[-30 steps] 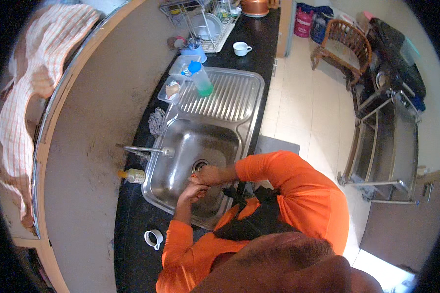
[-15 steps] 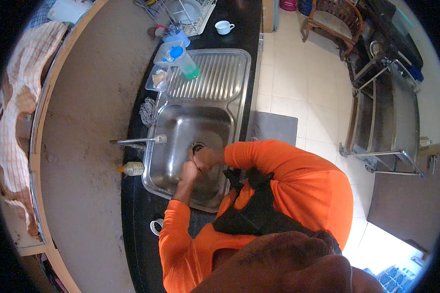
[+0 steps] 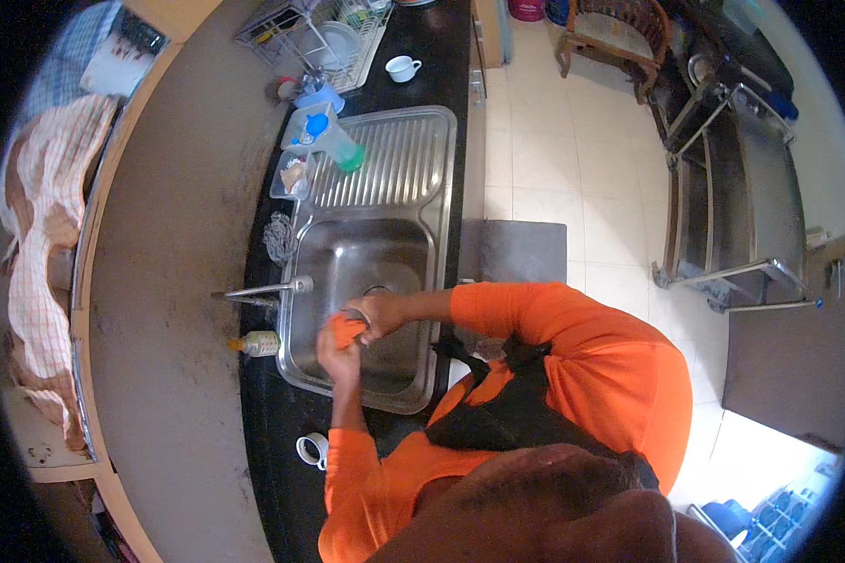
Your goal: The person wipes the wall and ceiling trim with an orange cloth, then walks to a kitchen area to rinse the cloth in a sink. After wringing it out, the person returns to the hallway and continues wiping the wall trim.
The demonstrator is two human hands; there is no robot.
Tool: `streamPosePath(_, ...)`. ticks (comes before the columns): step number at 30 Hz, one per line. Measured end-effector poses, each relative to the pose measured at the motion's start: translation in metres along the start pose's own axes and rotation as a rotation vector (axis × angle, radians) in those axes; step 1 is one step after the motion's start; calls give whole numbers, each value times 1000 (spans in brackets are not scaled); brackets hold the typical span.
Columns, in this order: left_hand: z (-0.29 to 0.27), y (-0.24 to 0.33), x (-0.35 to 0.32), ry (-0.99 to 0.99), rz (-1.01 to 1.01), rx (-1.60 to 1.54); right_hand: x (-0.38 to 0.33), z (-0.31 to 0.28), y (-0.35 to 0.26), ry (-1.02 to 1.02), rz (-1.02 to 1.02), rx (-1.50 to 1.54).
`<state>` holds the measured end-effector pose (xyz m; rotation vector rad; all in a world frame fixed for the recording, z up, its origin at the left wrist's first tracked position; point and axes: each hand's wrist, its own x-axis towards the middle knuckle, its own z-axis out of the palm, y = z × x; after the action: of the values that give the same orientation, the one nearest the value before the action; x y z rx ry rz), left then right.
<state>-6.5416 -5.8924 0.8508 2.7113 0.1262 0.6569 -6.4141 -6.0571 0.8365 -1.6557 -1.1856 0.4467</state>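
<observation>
Scrubbing at the sink: both hands meet over the steel basin, below the tap. The left hand is closed round an orange sponge; the right hand curls over a small item, too hidden to identify. The next move probably calls for rinsing under the tap.

We bend both orange-sleeved arms in toward the middle of the frame, our left hand raised from the lower centre with fingers curled closed, our right hand reaching in from the right, fingers curled, touching the left.
</observation>
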Motion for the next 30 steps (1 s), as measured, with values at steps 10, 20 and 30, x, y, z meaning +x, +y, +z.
streamPosePath(10,-7,-44,-32,170,-558,-279,-53,-33,-67,-290,-3,-653)
streamPosePath(20,85,323,-122,-158,-230,-988,-400,-75,-29,296,661,693)
streamPosePath(30,161,678,-283,-799,722,-813,-786,-85,-124,1380,269,1504)
